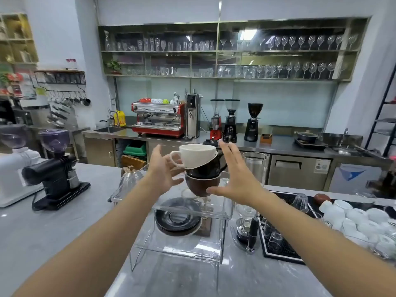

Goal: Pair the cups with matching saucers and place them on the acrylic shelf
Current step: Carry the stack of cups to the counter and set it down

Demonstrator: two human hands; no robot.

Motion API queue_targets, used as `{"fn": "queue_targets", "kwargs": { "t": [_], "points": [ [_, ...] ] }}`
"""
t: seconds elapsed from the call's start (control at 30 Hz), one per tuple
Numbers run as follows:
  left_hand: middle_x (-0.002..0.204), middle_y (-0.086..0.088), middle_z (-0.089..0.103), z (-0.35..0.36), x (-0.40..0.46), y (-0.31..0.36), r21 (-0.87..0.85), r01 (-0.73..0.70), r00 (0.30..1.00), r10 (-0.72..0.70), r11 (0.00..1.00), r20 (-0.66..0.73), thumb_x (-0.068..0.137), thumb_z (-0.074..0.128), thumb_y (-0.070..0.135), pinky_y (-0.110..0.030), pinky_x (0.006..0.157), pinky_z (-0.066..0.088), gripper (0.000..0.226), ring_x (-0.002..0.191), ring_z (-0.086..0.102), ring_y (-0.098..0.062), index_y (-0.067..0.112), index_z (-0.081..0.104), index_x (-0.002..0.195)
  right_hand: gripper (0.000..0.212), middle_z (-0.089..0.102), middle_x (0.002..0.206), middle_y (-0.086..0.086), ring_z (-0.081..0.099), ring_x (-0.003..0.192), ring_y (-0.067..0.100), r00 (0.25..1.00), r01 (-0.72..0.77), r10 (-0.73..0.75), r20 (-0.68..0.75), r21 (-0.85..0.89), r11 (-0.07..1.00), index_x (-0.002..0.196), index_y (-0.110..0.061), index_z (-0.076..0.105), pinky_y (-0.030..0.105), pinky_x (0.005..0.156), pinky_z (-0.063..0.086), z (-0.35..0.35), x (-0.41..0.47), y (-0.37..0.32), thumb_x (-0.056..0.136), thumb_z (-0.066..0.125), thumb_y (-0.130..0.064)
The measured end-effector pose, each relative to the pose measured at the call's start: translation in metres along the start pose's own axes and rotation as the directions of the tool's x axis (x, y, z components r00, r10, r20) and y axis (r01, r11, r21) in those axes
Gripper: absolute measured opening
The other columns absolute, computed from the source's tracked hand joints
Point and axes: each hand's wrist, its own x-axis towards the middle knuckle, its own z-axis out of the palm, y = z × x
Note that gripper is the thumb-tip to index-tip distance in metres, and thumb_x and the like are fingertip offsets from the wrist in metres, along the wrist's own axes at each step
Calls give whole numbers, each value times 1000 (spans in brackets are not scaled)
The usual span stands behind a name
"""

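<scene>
We see a grey tabletop [53,243] carrying a clear acrylic shelf [227,213], a black grinder [53,179] at left and a black mat [285,251] at right. On the shelf's top tier stand three stacked cups [201,168]; beneath sit dark stacked saucers [177,219].

Three cups [200,168] stand nested in a stack on the top of the acrylic shelf [227,213], with the saucers [177,219] stacked in front of them; the left hand [165,170] and right hand [240,179] flank the stack, on the tabletop [42,232]
</scene>
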Motion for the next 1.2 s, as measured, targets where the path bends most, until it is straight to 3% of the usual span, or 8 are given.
{"fn": "queue_targets", "kwargs": {
  "t": [0.17, 0.4, 0.5, 0.63, 0.8, 0.93, 1.2],
  "points": [
    [109, -18, 66, 3, 9, -6, -147, 71, 997, -65, 987, 43, 96, 20, 65, -50, 95, 42, 75, 98, 58, -31, 11, 70, 111, 132, -2, 162, -6, 24, 146, 26, 1000, 17, -17, -11, 31, 999, 151, -48, -5, 46, 111, 35, 8, 6, 5, 59, 90, -44],
    [120, -16, 62, 6, 17, -13, -193, 123, 992, -112, 974, 65, 92, 9, 72, -56, 111, 29, 84, 112, 49, -32, 20, 72, 112, 126, 8, 154, -4, 41, 131, 29, 1000, 11, -11, -12, 45, 999, 152, -43, 3, 43, 101, 46, 16, 11, 9, 60, 89, -35],
    [123, -16, 65, 8, 16, -14, -166, 141, 988, -128, 976, 84, 92, 8, 73, -60, 112, 28, 87, 117, 50, -35, 20, 74, 112, 126, 10, 152, -6, 46, 125, 31, 1000, -12, 13, -14, 79, 997, 149, -49, 4, 50, 97, 50, 19, 12, 10, 56, 88, -37],
    [120, -16, 67, 9, 16, -14, -137, 129, 989, -117, 982, 87, 93, 12, 73, -62, 110, 31, 84, 116, 53, -36, 20, 75, 109, 122, 13, 148, -6, 49, 119, 30, 999, -2, 7, -40, 136, 991, 150, -46, 10, 43, 97, 50, 21, 11, 9, 57, 89, -30],
    [108, -17, 67, 12, 12, -13, -126, 95, 993, -85, 987, 84, 94, 16, 71, -57, 99, 42, 80, 99, 56, -34, 18, 73, 108, 120, 15, 148, -7, 50, 119, 30, 998, 15, -4, -70, 161, 987, 149, -44, 15, 41, 97, 50, 22, 9, 7, 57, 89, -27],
    [113, -16, 64, 10, 12, -13, -116, 81, 993, -70, 990, 95, 94, 20, 68, -56, 98, 43, 74, 104, 54, -35, 18, 73, 110, 120, 13, 152, -2, 51, 119, 31, 997, 18, -8, -74, 139, 990, 151, -43, 13, 42, 98, 49, 22, 7, 6, 58, 88, -28],
    [73, -10, 60, 17, 2, -4, -82, 40, 994, -32, 996, 104, 95, 31, 59, -51, 94, 44, 60, 70, 48, -26, 15, 69, 82, 118, 13, 150, -6, 51, 120, 33, 994, 57, -43, -104, 136, 989, 148, -45, 14, 48, 99, 49, 16, 8, 4, 58, 89, -29]
  ]
}}
